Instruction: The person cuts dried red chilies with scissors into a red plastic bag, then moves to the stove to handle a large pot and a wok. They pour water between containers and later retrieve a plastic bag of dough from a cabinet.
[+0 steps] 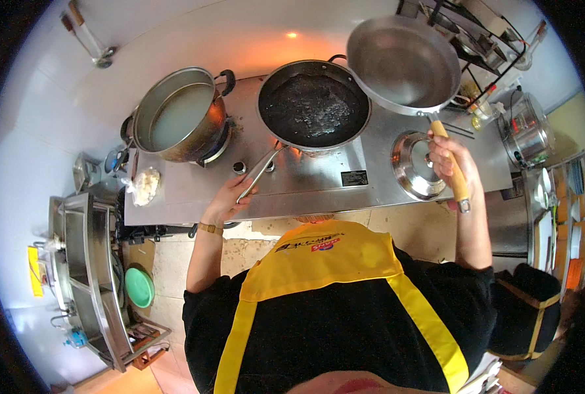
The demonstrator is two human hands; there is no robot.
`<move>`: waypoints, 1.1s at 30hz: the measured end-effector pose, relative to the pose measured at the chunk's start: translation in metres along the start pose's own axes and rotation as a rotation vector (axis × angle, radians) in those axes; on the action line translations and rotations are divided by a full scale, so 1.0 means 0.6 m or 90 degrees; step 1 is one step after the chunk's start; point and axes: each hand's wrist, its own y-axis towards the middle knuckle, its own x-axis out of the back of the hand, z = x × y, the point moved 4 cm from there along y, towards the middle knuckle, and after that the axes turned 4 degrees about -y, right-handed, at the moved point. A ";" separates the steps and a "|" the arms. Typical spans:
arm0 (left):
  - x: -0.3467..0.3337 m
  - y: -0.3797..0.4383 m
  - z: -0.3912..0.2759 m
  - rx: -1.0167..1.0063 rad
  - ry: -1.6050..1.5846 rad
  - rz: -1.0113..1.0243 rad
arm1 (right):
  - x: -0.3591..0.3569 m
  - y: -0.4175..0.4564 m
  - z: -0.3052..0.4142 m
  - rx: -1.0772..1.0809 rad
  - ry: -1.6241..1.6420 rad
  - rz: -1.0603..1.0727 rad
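My left hand [235, 197] grips the metal handle of a black frying pan [312, 106] on the stove. Liquid bubbles in this pan, and an orange glow shows beneath it. In my right hand [447, 157] is the wooden handle of a grey metal pan [403, 64], raised above the counter and tilted. Its rim overlaps the frying pan's right edge in view; whether they touch cannot be told. A two-handled metal pot [181, 120] with cloudy liquid stands on the left burner. Below my right hand lies a round shiny metal lid [410, 167].
A plastic bag of pale food [146, 187] lies at the left end of the steel counter [297, 197]. An electric cooker [529, 130] and black rack [469, 44] stand at the right. Leftward are a steel sink [75, 246] and a green basin [139, 287] on the floor.
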 end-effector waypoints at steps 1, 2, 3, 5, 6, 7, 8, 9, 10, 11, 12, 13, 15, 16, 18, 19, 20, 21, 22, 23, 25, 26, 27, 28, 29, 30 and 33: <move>-0.001 -0.003 0.003 -0.005 -0.006 0.004 | 0.008 -0.012 -0.012 -0.006 0.076 0.007; 0.002 -0.003 0.008 -0.010 -0.013 0.008 | 0.014 -0.026 -0.025 -0.011 0.153 0.014; 0.001 0.003 0.014 -0.010 -0.020 0.021 | 0.022 -0.045 -0.034 -0.012 0.227 0.012; 0.001 0.007 0.016 -0.022 -0.021 0.025 | 0.043 -0.076 -0.053 0.014 0.272 0.028; -0.002 0.006 0.014 -0.031 -0.009 0.019 | 0.058 -0.093 -0.061 0.037 0.277 0.011; -0.009 0.014 0.014 -0.037 0.003 0.027 | 0.077 -0.110 -0.062 0.070 0.277 -0.016; 0.005 0.011 0.016 -0.039 0.001 0.000 | 0.099 -0.118 -0.072 0.079 0.294 -0.034; 0.020 0.012 0.020 -0.036 0.003 -0.015 | 0.107 -0.133 -0.072 0.096 0.286 -0.109; 0.042 0.011 0.024 -0.031 0.023 -0.027 | 0.119 -0.141 -0.071 0.123 0.272 -0.108; 0.052 0.012 0.035 -0.025 0.042 -0.041 | 0.143 -0.148 -0.070 0.146 0.257 -0.108; 0.031 0.008 0.035 -0.039 0.006 -0.025 | 0.165 -0.157 -0.069 0.161 0.274 -0.133; 0.016 -0.008 0.023 -0.057 -0.028 -0.021 | 0.186 -0.162 -0.072 0.173 0.298 -0.146; 0.012 -0.005 0.026 -0.070 -0.088 -0.061 | 0.238 -0.173 -0.071 0.193 0.344 -0.182; 0.026 -0.001 0.041 -0.103 -0.068 -0.094 | 0.262 -0.182 -0.064 0.203 0.374 -0.236; 0.068 0.016 0.081 -0.082 -0.142 -0.232 | 0.325 -0.194 -0.063 0.223 0.440 -0.253; 0.074 0.012 0.096 -0.074 -0.180 -0.306 | 0.364 -0.199 -0.064 0.228 0.474 -0.257; 0.070 0.009 0.107 -0.087 -0.187 -0.276 | 0.407 -0.202 -0.061 0.221 0.493 -0.260; 0.061 0.005 0.114 -0.101 -0.194 -0.246 | 0.448 -0.203 -0.059 0.225 0.496 -0.266; 0.051 0.001 0.123 -0.114 -0.202 -0.217 | 0.486 -0.204 -0.055 0.228 0.498 -0.272; 0.050 -0.002 0.134 -0.124 -0.191 -0.238 | 0.525 -0.206 -0.050 0.231 0.500 -0.278; 0.028 0.000 0.148 -0.148 -0.172 -0.284 | 0.601 -0.199 -0.043 0.228 0.551 -0.288; 0.002 -0.004 0.152 -0.129 -0.178 -0.351 | 0.637 -0.198 -0.036 0.247 0.556 -0.292; 0.000 -0.004 0.165 -0.136 -0.196 -0.354 | 0.673 -0.185 -0.029 0.258 0.560 -0.288; 0.012 -0.009 0.184 -0.140 -0.212 -0.354 | 0.710 -0.176 -0.022 0.248 0.556 -0.300; 0.015 -0.019 0.209 -0.150 -0.234 -0.358 | 0.741 -0.160 -0.010 0.239 0.556 -0.285; 0.000 -0.021 0.223 -0.141 -0.256 -0.381 | 0.770 -0.149 0.004 0.236 0.556 -0.274; -0.052 -0.008 0.264 -0.100 -0.263 -0.364 | 0.882 -0.123 0.046 0.235 0.551 -0.252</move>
